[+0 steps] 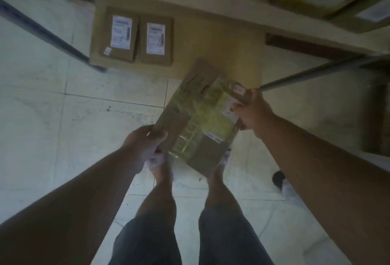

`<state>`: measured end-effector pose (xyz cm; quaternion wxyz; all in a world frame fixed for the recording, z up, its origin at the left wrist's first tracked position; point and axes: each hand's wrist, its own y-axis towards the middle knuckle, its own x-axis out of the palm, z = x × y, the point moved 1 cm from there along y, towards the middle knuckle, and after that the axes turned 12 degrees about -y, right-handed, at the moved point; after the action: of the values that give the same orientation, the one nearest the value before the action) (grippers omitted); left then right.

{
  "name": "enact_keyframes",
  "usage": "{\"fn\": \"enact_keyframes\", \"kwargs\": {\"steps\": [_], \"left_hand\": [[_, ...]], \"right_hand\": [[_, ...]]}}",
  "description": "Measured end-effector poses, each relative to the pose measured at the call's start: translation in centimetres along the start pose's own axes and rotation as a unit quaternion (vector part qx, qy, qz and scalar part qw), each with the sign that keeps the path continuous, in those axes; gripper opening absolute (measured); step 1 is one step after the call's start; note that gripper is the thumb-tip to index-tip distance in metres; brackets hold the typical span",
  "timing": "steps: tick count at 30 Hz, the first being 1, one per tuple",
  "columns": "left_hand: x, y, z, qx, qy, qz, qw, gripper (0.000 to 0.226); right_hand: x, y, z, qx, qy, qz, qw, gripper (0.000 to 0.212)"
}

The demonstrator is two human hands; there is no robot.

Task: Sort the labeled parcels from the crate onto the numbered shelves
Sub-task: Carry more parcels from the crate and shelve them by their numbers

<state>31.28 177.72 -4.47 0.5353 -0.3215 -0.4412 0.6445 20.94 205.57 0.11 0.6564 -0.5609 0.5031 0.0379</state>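
Now you hold one flat brown parcel point(200, 114) in the middle of the frame, your left hand point(143, 144) and right hand point(251, 112) both gripping its edges, so next I think you read its label and find its shelf point(211, 38).

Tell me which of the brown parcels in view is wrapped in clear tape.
The parcel held between left hand and right hand: glossy tape covers its face. The two small parcels on the low shelf look plain.
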Motion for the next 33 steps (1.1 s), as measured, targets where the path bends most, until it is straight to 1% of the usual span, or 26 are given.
{"fn": "enact_keyframes", "kwargs": {"steps": [5,7,9,13,15,19,21,23,25,27,29,30,31,32,33], "left_hand": [[1.7,7.9,-0.9,0.005,-0.039,0.047,0.998,0.036],[2.8,10.7,-1.7,0.002,-0.055,0.069,0.996,0.04],[4.3,13.1,-2.1,0.005,-0.073,0.094,0.993,0.044],[7.2,17.1,-0.2,0.04,-0.113,0.108,0.987,0.043],[8.2,18.7,1.5,0.06,-0.114,0.1,0.987,0.042],[9.5,20.8,4.8,0.084,-0.124,0.09,0.985,0.039],[10.3,21.5,6.0,0.102,-0.13,0.104,0.981,0.03],[11.2,22.2,7.0,0.126,-0.129,0.126,0.976,0.016],[11.7,23.1,7.7,0.138,-0.125,0.146,0.972,0.02],[12.2,24.3,8.4,0.129,-0.144,0.144,0.97,0.019],[12.6,25.4,8.9,0.11,-0.21,0.12,0.964,0.007],[12.8,25.8,9.1,0.103,-0.236,0.111,0.96,0.011],[13.0,26.4,9.1,0.101,-0.241,0.105,0.959,0.025],[13.0,27.0,9.0,0.105,-0.23,0.1,0.962,0.039],[13.0,27.4,8.8,0.111,-0.208,0.098,0.967,0.049]], "right_hand": [[3.1,10.1,-1.4,-0.028,0.033,-0.029,0.999,0.061],[4.1,13.5,-2.1,-0.039,0.047,-0.023,0.998,0.059],[4.6,16.8,-3.1,-0.065,0.037,-0.009,0.997,0.057],[3.9,21.9,-5.2,-0.1,0.001,0.032,0.995,0.054],[3.1,23.9,-6.2,-0.12,-0.016,0.058,0.991,0.058],[1.8,27.2,-8.3,-0.162,-0.009,0.094,0.982,0.063],[1.3,28.3,-9.3,-0.168,-0.015,0.115,0.979,0.066],[1.1,29.0,-10.1,-0.173,-0.042,0.132,0.975,0.072],[1.3,29.2,-10.4,-0.195,-0.081,0.146,0.967,0.076],[2.0,29.4,-10.6,-0.224,-0.106,0.149,0.957,0.072],[3.0,29.5,-10.8,-0.239,-0.151,0.154,0.947,0.057],[3.4,29.7,-10.8,-0.238,-0.173,0.156,0.943,0.052],[3.9,29.8,-10.8,-0.231,-0.184,0.151,0.943,0.05],[4.3,29.9,-10.7,-0.225,-0.192,0.144,0.944,0.049],[4.7,29.9,-10.6,-0.224,-0.204,0.143,0.942,0.049]]}}
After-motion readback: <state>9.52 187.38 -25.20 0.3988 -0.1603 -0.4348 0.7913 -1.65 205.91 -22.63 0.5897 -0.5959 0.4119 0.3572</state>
